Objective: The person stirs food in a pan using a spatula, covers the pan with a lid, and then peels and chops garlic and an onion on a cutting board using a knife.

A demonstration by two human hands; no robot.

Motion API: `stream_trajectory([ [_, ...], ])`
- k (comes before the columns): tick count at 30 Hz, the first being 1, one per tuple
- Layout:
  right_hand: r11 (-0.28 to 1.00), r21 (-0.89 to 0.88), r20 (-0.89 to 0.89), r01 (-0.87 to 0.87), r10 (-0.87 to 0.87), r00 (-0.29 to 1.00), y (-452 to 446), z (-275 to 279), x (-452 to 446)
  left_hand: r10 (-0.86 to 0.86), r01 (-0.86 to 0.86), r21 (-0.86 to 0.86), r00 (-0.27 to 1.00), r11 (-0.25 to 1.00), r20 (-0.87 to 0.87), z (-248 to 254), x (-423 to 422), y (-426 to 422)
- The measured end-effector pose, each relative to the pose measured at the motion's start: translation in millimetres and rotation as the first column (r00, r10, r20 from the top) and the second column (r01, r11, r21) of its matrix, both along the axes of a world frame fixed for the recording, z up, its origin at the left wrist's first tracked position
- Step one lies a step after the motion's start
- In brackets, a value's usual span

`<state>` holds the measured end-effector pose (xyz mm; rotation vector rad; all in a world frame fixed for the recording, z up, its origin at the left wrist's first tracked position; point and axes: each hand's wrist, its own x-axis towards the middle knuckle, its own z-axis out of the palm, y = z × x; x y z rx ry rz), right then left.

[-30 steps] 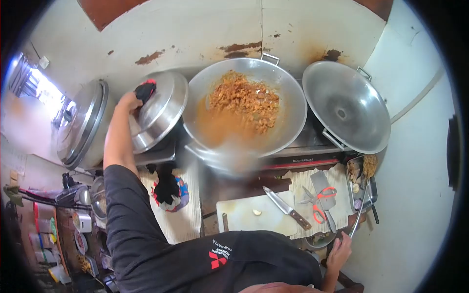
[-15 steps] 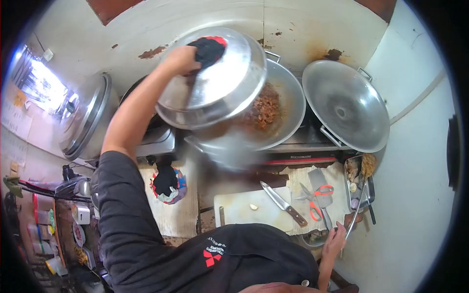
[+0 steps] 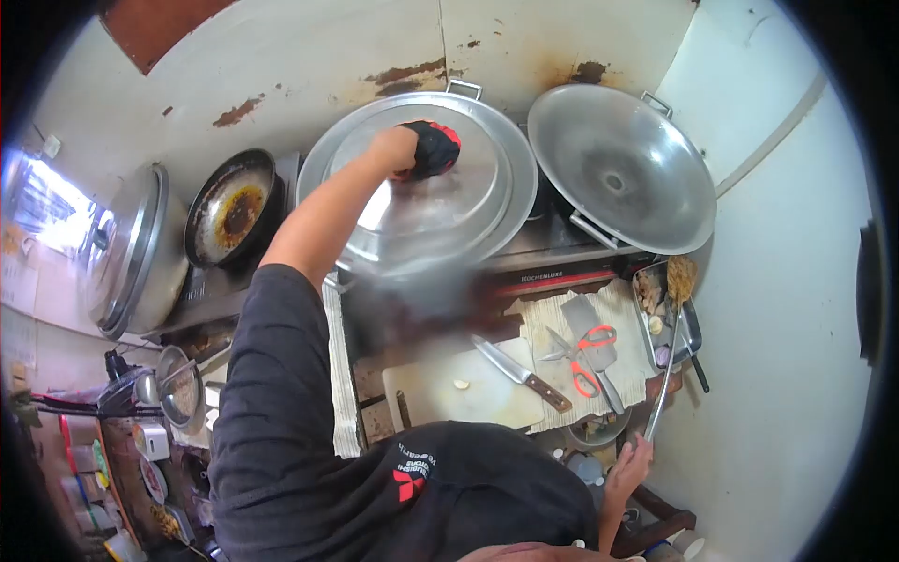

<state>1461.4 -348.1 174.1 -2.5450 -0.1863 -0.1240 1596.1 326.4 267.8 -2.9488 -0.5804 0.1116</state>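
With a black and red cloth potholder between its fingers and the top, my left hand grips the large metal lid. That lid lies over the left wok, hiding the food inside. Low on the right, my right hand has its fingers curled at the handle of a long-handled spatula. The spatula's food-coated head rests on the edge of a metal tray containing garlic and other pieces.
A second wok stands at right, a dark frying pan at left beside a big lidded pot. In front lie a cutting board, knife, orange-handled scissors and a bowl.
The lid, tilted above the wok before, has come down flat over it and covers the food. My right hand's extended fingers have curled at the spatula handle. The view has shifted.
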Motion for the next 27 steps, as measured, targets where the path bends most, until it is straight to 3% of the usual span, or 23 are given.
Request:
stream_trajectory([
  [3,0.996,-0.035,0.077,-0.084,0.087,0.993,4.6,-3.9,2.8,-0.035,0.042,-0.097,0.997,0.994,0.074,31.6,-9.7,7.8],
  [4,0.994,-0.031,0.085,-0.106,0.108,0.991,9.1,-3.0,6.0,-0.054,0.083,-0.283,0.992,0.956,0.110,58.0,-20.8,5.9],
  [6,0.990,-0.022,0.095,-0.138,0.140,0.986,17.3,1.4,11.9,-0.142,0.325,-0.552,0.927,0.768,0.347,109.0,-64.3,-16.7],
  [7,0.988,-0.016,0.098,-0.155,0.156,0.983,22.6,3.6,15.4,-0.111,0.331,-0.691,0.933,0.643,0.343,139.1,-96.1,-38.3],
  [8,0.984,-0.007,0.102,-0.177,0.177,0.979,29.2,5.0,19.6,-0.172,0.360,-0.612,0.923,0.704,0.345,166.6,-131.1,-56.7],
  [9,0.980,0.047,0.098,-0.192,0.187,0.977,37.5,8.6,22.1,-0.110,0.428,-0.590,0.861,0.685,0.497,166.7,-169.5,-58.3],
  [10,0.972,0.046,0.115,-0.230,0.224,0.968,41.3,8.8,26.8,-0.187,0.482,-0.506,0.830,0.715,0.525,175.5,-205.1,-61.1],
  [11,0.962,0.048,0.135,-0.269,0.261,0.956,45.1,8.2,31.6,0.028,0.238,-0.630,0.924,0.739,0.382,196.2,-242.8,-92.0],
  [12,0.951,0.051,0.161,-0.304,0.293,0.943,50.1,8.0,37.5,0.010,0.308,-0.436,0.807,0.845,0.590,190.6,-272.5,-111.6],
  [13,0.937,0.062,0.168,-0.344,0.330,0.929,55.8,8.3,43.3,0.075,0.160,-0.340,0.807,0.927,0.585,190.0,-302.0,-127.7],
  [15,0.909,0.080,0.189,-0.409,0.389,0.901,66.9,10.7,54.6,0.392,-0.073,-0.510,0.735,0.857,0.554,163.9,-355.3,-147.3],
  [16,0.884,0.099,0.196,-0.458,0.434,0.880,72.2,9.7,60.3,0.622,-0.128,-0.743,0.649,0.657,0.438,150.5,-368.2,-164.9],
  [17,0.858,0.114,0.202,-0.501,0.474,0.857,77.2,7.3,66.1,0.612,-0.335,-0.594,0.707,0.732,0.355,122.6,-390.3,-158.2],
  [19,0.803,0.145,0.211,-0.579,0.546,0.811,85.5,12.2,73.4,0.689,-0.584,-0.415,0.705,0.698,0.166,62.2,-406.2,-168.0],
  [21,0.720,0.197,0.234,-0.666,0.625,0.745,98.7,23.5,72.7,0.759,-0.689,-0.498,0.645,0.527,-0.088,-22.0,-429.1,-175.8],
  [22,0.670,0.226,0.250,-0.707,0.662,0.707,101.7,28.5,71.6,0.742,-0.699,-0.429,0.663,0.572,-0.092,-43.0,-426.5,-194.3],
  [24,0.666,0.098,0.250,-0.739,0.703,0.666,96.0,27.3,68.3,0.777,-0.690,-0.452,0.629,0.565,0.010,-106.8,-429.1,-214.9],
  [26,0.654,-0.022,0.198,-0.756,0.744,0.638,70.6,17.1,65.8,0.807,-0.749,-0.302,0.561,0.589,0.182,-142.8,-416.3,-246.8],
  [27,0.634,-0.068,0.148,-0.770,0.770,0.621,57.5,3.3,64.1,0.857,-0.806,-0.292,0.487,0.515,0.168,-154.9,-408.1,-263.4],
])
